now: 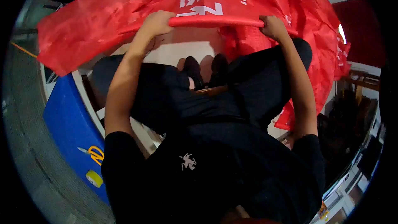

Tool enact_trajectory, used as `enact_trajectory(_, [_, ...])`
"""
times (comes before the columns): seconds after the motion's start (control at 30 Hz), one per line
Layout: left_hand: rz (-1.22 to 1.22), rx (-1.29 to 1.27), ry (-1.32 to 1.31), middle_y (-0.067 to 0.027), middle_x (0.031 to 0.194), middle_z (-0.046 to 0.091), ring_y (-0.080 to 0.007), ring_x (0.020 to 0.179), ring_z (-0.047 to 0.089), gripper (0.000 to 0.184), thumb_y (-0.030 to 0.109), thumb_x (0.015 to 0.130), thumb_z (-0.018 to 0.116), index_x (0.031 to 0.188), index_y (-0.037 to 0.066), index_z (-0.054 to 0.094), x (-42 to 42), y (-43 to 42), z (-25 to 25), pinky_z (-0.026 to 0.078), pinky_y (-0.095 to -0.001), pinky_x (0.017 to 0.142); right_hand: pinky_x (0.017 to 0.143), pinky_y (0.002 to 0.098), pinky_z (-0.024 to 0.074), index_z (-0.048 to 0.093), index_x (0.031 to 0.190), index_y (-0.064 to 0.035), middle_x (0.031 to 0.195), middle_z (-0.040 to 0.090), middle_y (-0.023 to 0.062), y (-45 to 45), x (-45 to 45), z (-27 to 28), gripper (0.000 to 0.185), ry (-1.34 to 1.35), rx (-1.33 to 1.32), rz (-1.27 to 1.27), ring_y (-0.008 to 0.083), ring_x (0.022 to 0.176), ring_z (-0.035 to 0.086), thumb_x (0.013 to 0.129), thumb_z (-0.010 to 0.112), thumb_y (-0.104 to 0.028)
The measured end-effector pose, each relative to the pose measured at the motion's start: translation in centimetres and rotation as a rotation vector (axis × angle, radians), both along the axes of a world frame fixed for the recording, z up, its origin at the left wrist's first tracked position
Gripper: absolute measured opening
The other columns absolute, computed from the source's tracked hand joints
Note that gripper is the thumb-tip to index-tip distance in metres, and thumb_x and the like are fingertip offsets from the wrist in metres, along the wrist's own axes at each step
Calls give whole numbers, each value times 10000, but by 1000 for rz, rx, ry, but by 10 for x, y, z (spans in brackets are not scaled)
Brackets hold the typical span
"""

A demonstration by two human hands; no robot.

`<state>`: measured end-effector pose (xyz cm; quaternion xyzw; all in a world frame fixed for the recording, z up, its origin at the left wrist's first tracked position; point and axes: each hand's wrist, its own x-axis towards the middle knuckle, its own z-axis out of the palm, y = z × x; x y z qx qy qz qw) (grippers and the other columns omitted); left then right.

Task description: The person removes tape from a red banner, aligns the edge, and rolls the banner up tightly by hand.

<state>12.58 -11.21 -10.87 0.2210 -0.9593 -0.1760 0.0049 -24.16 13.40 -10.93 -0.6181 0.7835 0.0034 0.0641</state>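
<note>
A large red banner (257,6) with white printed characters spreads in front of me, creased and draped over both sides. My left hand (157,23) is closed round its near edge, left of the middle. Farther right along the same edge, my right hand (272,28) grips the cloth in a fist. Between the two hands the edge is pulled fairly taut and looks folded or rolled. The banner's left end hangs past my left forearm, and its right part falls beside my right knee.
Orange-handled scissors (96,154) and a yellow roll of tape (94,178) lie on a blue surface (68,116) at my left. My dark shoes (193,69) rest on the pale floor (178,47) below the banner. Dark wooden furniture (362,81) stands at the right.
</note>
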Motion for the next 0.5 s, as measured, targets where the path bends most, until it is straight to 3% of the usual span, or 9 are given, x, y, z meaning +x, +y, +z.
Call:
enact_trajectory(0.13, [-54,-82,102,-167,950,674,-368,911,633,354,312,712,720,971,80,658,-36,36,-2,509,-484,771,707,512,495,633,979,-100,851,657,189,0,27,1,284,-117,-41,37,386,843,629,708,661,-183])
enact_trajectory(0.23, [-72,-8,-69,-168,946,673,-364,902,637,382,324,707,722,1015,107,664,-58,55,12,513,-478,773,703,507,497,636,1001,-106,860,659,188,-2,36,5,308,-113,-24,86,382,841,631,698,661,-158])
enact_trajectory(0.43, [-3,-104,-135,-163,892,678,-365,853,642,290,289,703,706,931,111,682,-7,3,-7,511,-479,761,718,503,499,629,986,-97,876,658,194,-8,9,3,271,-30,17,-7,389,856,630,718,622,-138])
enact_trajectory(0.5, [83,-35,-164,-175,929,678,-354,904,643,317,277,679,719,943,103,703,-3,-3,-6,522,-474,777,720,502,498,627,982,-92,878,655,198,-8,7,-3,267,-13,-12,0,393,860,627,718,622,-132])
